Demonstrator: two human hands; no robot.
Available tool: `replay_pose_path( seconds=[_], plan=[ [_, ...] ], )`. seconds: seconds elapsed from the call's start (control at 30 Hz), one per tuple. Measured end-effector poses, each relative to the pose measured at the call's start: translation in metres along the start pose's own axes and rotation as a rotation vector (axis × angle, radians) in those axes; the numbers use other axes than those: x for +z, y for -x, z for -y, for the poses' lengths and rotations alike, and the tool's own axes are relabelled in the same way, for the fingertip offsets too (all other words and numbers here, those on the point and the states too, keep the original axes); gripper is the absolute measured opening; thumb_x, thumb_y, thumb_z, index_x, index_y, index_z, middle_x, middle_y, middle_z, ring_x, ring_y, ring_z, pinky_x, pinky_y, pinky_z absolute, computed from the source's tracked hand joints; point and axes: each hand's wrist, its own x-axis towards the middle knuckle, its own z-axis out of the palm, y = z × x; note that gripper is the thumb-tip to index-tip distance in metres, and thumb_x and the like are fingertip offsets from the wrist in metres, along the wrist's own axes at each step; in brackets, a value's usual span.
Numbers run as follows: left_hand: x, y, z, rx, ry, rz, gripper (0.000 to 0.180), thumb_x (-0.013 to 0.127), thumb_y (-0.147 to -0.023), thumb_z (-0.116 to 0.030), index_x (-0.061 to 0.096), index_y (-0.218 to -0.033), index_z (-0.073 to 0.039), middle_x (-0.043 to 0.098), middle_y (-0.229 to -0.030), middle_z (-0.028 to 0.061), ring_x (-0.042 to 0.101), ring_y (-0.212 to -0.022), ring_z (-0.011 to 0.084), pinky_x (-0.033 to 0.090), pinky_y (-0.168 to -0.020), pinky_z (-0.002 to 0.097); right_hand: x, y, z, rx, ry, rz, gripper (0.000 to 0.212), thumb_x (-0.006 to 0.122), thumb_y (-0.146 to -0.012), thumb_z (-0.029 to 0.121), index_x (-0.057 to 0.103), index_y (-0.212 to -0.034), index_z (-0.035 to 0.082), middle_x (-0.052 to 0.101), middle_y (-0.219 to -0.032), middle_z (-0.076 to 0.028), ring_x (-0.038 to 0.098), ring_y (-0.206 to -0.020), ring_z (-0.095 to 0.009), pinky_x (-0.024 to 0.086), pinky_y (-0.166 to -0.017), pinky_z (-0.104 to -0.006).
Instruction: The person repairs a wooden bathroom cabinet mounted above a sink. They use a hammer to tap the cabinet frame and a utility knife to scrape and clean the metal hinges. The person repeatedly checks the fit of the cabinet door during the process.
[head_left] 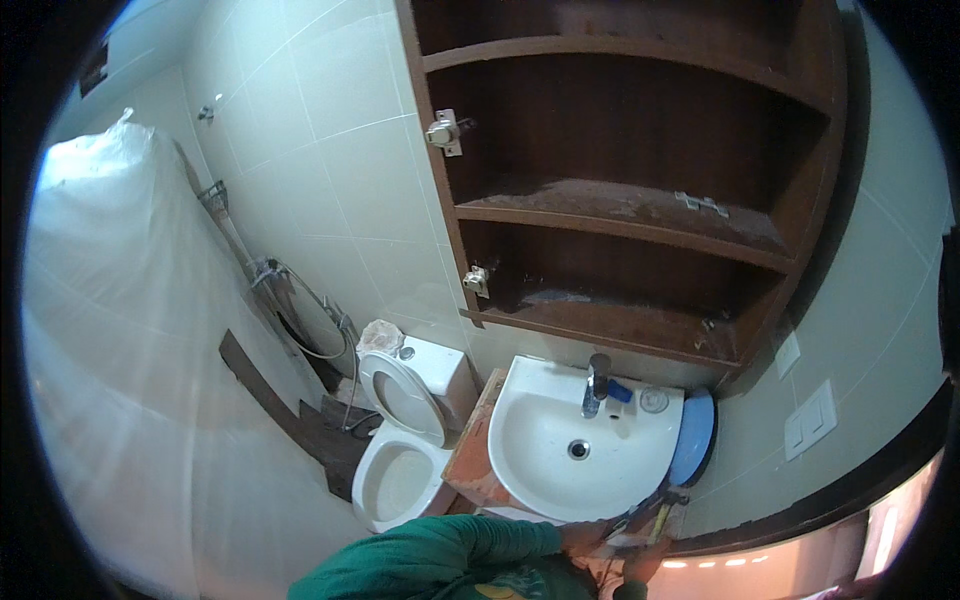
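Note:
In front of the washbasin (520, 450), at its near right corner, both hands are close together at the lower edge of the view. My left hand (585, 539), below a green sleeve, is closed around a slim dark tool (630, 518) whose kind I cannot make out. Just right of it, my right hand (645, 563) grips what looks like a hammer (662, 517), with a yellowish handle and a dark metal head pointing away from me. The fingers of both hands are small and partly hidden.
A brown open-shelved cabinet (620, 228) hangs above the basin, with hinges on its left side and loose hardware on a shelf. Left stand a toilet (400, 480) with its lid raised and a large plastic-wrapped item (150, 350). A blue basin (695, 440) leans by the right wall.

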Motion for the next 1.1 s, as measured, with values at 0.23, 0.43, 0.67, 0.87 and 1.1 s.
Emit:
replay_pose_path(
  seconds=[0.23,0.43,0.67,0.87,1.1],
  plan=[
    [0.037,-0.030,0.037,0.132,0.069,-0.027,0.074,0.058,-0.106,-0.023,0.022,-0.167,-0.001,0.053,-0.144,0.0373,0.054,-0.132,0.0488,0.041,-0.112,0.0566,0.043,0.033,-0.135,-0.333,0.241,-0.284,0.038,0.066,-0.102,0.037,0.069,-0.114,0.001,0.073,-0.100,-0.020,0.072,-0.081,-0.036,0.057,-0.065,-0.0481],
    [0.036,-0.061,0.005,0.138,0.095,-0.044,0.064,0.061,-0.104,-0.027,0.033,-0.157,-0.002,0.058,-0.136,0.0332,0.058,-0.124,0.0461,0.044,-0.106,0.0548,-0.025,0.027,-0.031,-0.101,0.058,-0.118,0.039,0.060,-0.105,0.039,0.067,-0.116,0.002,0.071,-0.098,-0.018,0.069,-0.083,-0.034,0.055,-0.069,-0.0464],
    [0.038,-0.095,-0.050,0.231,0.196,-0.267,0.053,0.065,-0.103,-0.031,0.046,-0.144,-0.003,0.063,-0.126,0.0283,0.063,-0.114,0.0429,0.048,-0.100,0.0527,-0.095,0.055,0.022,-0.071,-0.093,-0.140,0.041,0.053,-0.109,0.042,0.065,-0.118,0.004,0.067,-0.097,-0.014,0.066,-0.084,-0.031,0.053,-0.073,-0.0443],
    [0.039,-0.071,-0.058,0.272,0.231,-0.380,0.046,0.068,-0.102,-0.035,0.058,-0.134,-0.004,0.068,-0.118,0.0241,0.066,-0.106,0.0402,0.052,-0.094,0.0509,-0.143,0.091,0.053,-0.103,-0.253,-0.230,0.043,0.047,-0.112,0.044,0.063,-0.120,0.005,0.064,-0.095,-0.012,0.063,-0.086,-0.028,0.052,-0.077,-0.0425],
    [-0.052,0.023,-0.045,0.440,0.094,-0.333,0.041,0.071,-0.101,-0.035,0.068,-0.124,-0.002,0.074,-0.108,0.0236,0.073,-0.091,0.0421,0.058,-0.083,0.0519,-0.172,0.002,0.133,-0.392,0.422,-0.527,0.049,0.059,-0.107,0.041,0.068,-0.132,-0.001,0.074,-0.119,-0.021,0.072,-0.098,-0.038,0.060,-0.076,-0.0512]
  ],
)
